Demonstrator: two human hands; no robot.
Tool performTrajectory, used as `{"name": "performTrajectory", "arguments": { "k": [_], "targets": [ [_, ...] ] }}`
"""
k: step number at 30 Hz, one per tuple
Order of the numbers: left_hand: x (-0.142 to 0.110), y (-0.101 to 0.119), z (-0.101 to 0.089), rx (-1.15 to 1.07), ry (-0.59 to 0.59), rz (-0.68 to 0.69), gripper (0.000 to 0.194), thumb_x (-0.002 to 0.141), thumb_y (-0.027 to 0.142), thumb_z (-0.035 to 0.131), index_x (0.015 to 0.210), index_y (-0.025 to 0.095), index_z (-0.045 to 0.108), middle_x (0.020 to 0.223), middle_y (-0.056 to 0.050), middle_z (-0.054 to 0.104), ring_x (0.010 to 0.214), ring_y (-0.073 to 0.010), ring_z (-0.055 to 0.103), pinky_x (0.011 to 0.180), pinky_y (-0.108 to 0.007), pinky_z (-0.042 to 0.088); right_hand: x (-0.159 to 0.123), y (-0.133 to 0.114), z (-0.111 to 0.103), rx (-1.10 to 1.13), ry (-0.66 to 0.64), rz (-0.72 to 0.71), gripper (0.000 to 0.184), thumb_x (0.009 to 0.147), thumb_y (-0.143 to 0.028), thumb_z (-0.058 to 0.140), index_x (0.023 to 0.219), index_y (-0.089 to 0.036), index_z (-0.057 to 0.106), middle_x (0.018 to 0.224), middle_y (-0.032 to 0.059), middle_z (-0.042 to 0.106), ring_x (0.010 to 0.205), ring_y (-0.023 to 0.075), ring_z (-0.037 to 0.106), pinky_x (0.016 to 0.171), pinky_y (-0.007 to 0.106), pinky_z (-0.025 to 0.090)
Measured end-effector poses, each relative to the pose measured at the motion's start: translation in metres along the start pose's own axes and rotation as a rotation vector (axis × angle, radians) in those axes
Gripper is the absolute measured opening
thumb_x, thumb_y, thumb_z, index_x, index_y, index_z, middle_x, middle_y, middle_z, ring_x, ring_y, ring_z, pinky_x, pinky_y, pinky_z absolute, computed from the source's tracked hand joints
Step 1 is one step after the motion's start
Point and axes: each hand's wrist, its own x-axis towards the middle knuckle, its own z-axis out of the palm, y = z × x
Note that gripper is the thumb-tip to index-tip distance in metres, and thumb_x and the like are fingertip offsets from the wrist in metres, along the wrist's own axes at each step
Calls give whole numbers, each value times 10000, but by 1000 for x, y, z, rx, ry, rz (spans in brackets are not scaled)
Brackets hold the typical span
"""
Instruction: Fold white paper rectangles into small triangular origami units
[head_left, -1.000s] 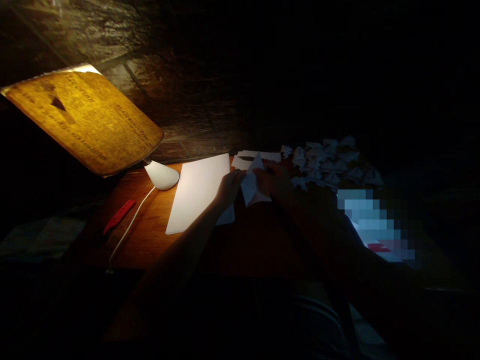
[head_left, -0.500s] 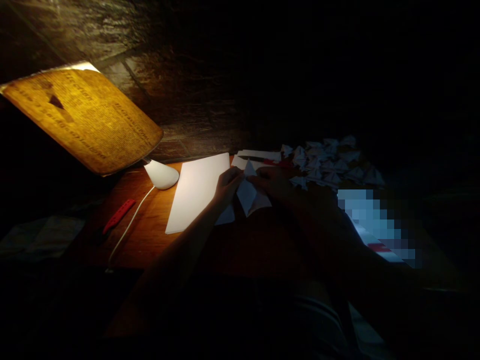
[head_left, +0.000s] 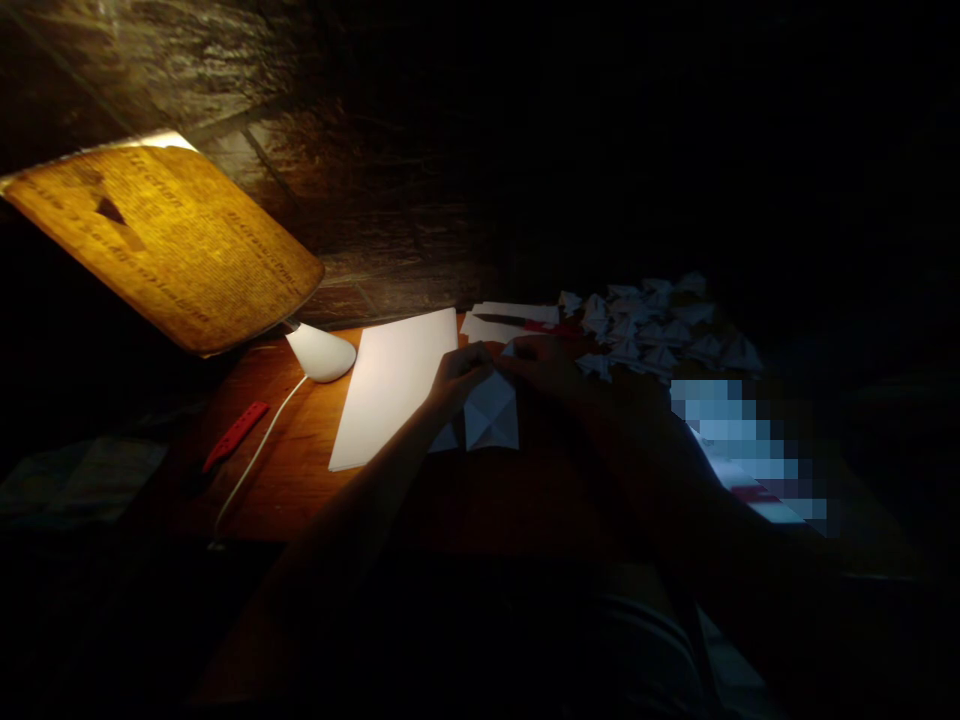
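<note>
A creased sheet of white paper [head_left: 491, 415] hangs between my hands above the wooden table, its fold lines crossing near the middle. My left hand [head_left: 461, 370] pinches its upper left part. At the upper right, my right hand [head_left: 536, 360] is closed on the same sheet, the fingertips lost in shadow. Just left of my left hand lies a stack of white paper [head_left: 401, 385]. Behind my hands are smaller white sheets [head_left: 514, 315] with a knife-like dark blade and red handle [head_left: 544, 326] across them.
At left stands a lamp with a printed yellow shade [head_left: 172, 240], a white base [head_left: 322, 355] and a cord [head_left: 259, 450]. A red cutter-like tool [head_left: 236, 435] lies beside the cord. Several folded paper pieces [head_left: 645, 325] cover the back right, near a blurred bright screen [head_left: 742, 450].
The paper in my hands has gone from a pointed, diamond-like shape to a wider squarish panel with its creases showing. My hands stay close together in nearly the same place.
</note>
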Motion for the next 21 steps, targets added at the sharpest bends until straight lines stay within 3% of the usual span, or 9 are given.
{"name": "performTrajectory", "arguments": {
  "k": [11, 21],
  "targets": [
    [-1, -1, -3, 73, -50, 122, 353, 783, 456, 775, 673, 179, 586, 696, 2, 539, 673, -144, 500, 625, -269, 375, 2, 4, 0, -21, -2, -17, 227, 719, -385, 770, 680, -188, 664, 617, -14, 604, 597, 131, 504, 572, 276, 373],
    [5, -7, 0, 12, -17, 87, 329, 733, 441, 756, 648, 188, 563, 629, 22, 489, 609, -128, 426, 583, -271, 298, 1, 4, 2, 93, 39, -4, 149, 683, -312, 776, 688, -207, 671, 586, -29, 584, 573, 136, 514, 567, 289, 408]
  ]
}}
